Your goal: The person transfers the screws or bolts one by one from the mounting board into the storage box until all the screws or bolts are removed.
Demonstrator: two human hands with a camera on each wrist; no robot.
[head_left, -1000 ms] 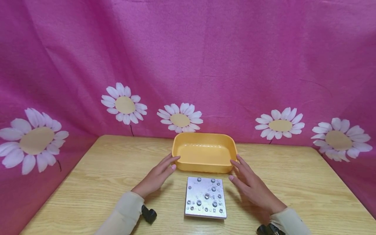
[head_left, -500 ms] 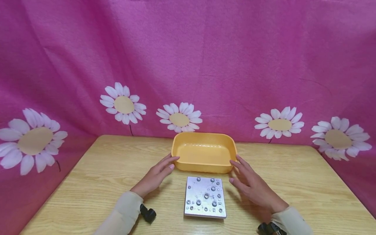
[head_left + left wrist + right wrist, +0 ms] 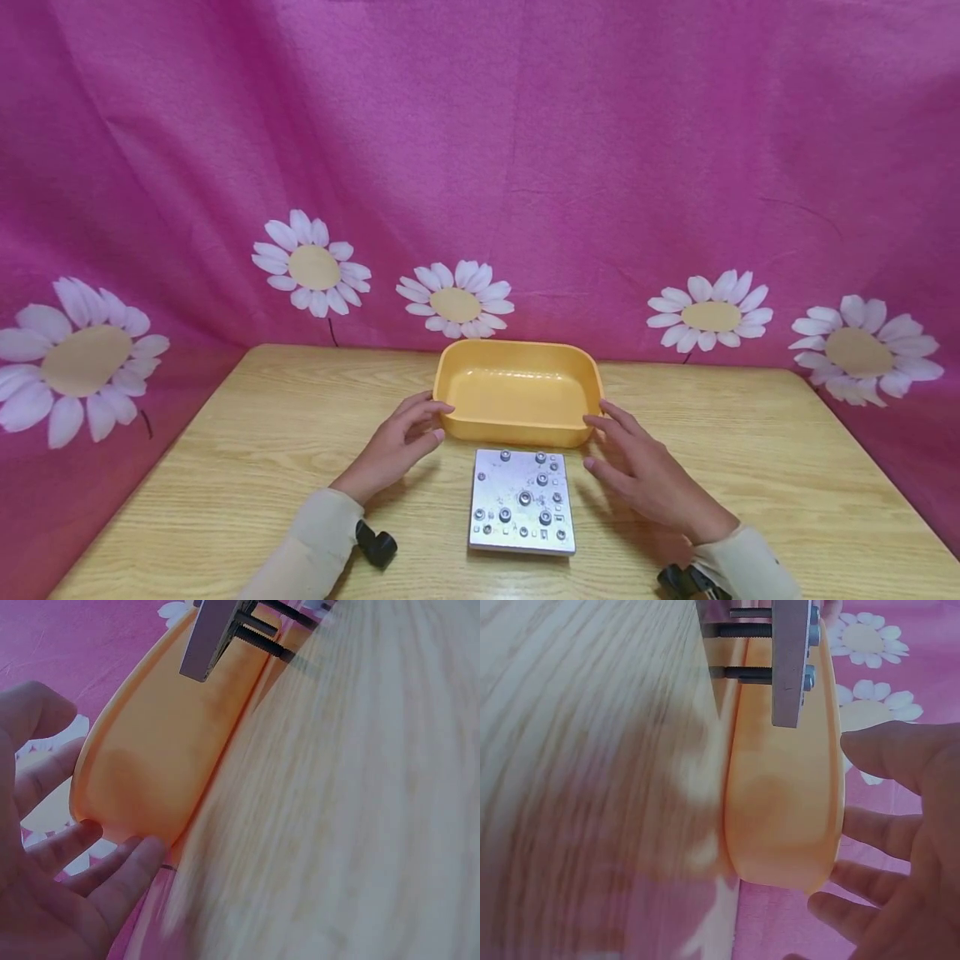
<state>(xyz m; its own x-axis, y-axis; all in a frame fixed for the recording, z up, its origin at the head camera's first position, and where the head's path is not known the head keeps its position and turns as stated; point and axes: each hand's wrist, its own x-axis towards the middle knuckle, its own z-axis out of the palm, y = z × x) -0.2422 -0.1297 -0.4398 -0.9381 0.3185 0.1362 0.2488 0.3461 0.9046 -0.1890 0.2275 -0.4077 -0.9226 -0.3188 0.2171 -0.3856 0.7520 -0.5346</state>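
Note:
A yellow rectangular bin (image 3: 517, 435) with rounded corners sits on the wooden table, its inside bare. My left hand (image 3: 393, 446) is at its near left corner, forefinger lying over the rim and thumb apart from it. In the left wrist view the fingertips (image 3: 90, 828) meet the bin's end wall (image 3: 142, 757). At the near right corner, my right hand (image 3: 652, 479) touches the rim with extended fingers, thumb off the bin. Just in front of the bin, between the hands, stands a square metal plate (image 3: 506, 487) with several socket-head screws; threaded ends (image 3: 750, 630) stick out underneath.
The wooden table (image 3: 285, 417) reaches back to a magenta cloth (image 3: 465, 150) printed with white daisies, which also hangs at both sides. Black wrist camera mounts (image 3: 377, 546) hang below the light sleeves (image 3: 311, 542).
The bin has come slightly nearer to me, with both hands at its corners, so the gap between it and the metal plate is narrower. The plate has stayed about where it was.

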